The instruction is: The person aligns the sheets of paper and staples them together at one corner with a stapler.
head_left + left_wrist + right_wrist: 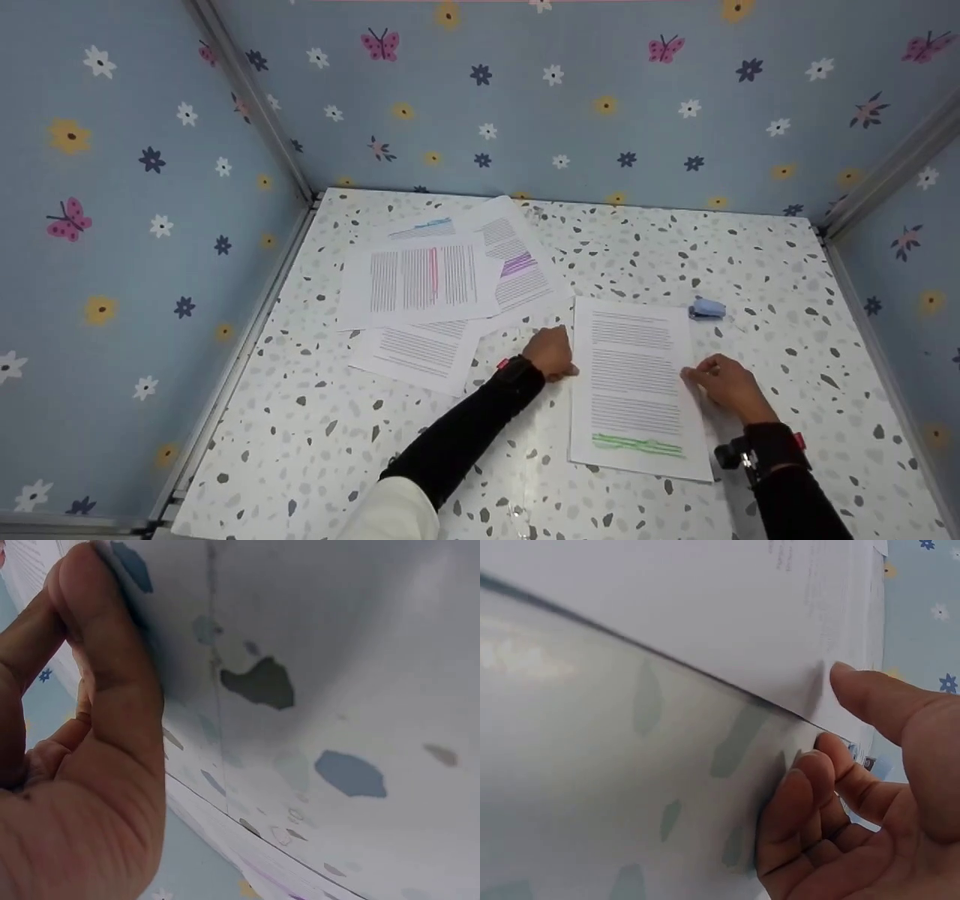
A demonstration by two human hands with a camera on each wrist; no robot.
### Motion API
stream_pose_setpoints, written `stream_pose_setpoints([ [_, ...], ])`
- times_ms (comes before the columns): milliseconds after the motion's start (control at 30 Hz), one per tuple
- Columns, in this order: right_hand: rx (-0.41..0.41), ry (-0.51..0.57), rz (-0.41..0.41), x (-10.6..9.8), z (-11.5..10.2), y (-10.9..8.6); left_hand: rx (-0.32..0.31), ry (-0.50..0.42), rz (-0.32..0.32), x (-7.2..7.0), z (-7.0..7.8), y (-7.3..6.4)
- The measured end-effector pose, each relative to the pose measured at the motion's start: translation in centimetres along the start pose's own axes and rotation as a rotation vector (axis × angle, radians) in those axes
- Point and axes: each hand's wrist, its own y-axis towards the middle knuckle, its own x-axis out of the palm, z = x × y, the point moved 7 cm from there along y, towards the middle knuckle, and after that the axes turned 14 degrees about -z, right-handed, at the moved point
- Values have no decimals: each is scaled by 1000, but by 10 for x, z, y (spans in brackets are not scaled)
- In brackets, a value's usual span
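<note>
A printed paper sheet (637, 397) with green highlighting near its bottom lies upright before me on the speckled table. At its left edge is my left hand (551, 352), fingers curled, thumb and fingertip meeting at the paper's side in the left wrist view. My right hand (727, 386) holds the right edge; in the right wrist view its thumb (870, 690) lies over the paper (705, 615) and the curled fingers sit at and below the edge. Just beyond that hand, beside the sheet's upper right corner, lies a small blue stapler (707, 308).
Left of the sheet, several printed pages overlap: one with a pink mark (416, 281), one with purple stripes (517, 266), one with blue (420, 226) and a lower page (424, 352). Flower-patterned walls (525, 97) border the table (300, 450) at back and sides.
</note>
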Motion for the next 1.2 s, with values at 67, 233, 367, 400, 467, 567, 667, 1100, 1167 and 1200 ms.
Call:
stream_pose_setpoints([
  [67,-1,98,-13,1,4,-2,14,-78,-33,1,-5,-1],
  [233,-82,242,38,4,1,-16,71,-129,-66,-20,-20,-14],
  [367,-187,210,162,-1,-10,-31,179,156,83,-73,-25,-25],
  [400,-219,201,195,-2,-14,-34,201,243,142,-88,-28,-28],
  [467,-265,167,247,-4,-22,-39,213,369,256,-117,-35,-35],
  [567,-311,123,301,-2,-33,-43,181,468,361,-154,-53,-42],
  [667,-361,137,312,4,-45,-45,118,469,368,-180,-74,-44],
  [1100,-512,172,278,25,-95,-56,-278,265,353,-197,-186,-22],
  [1167,-498,168,274,24,-93,-55,-302,257,341,-195,-194,-19],
  [1200,-491,163,273,23,-93,-54,-304,257,345,-196,-195,-18],
])
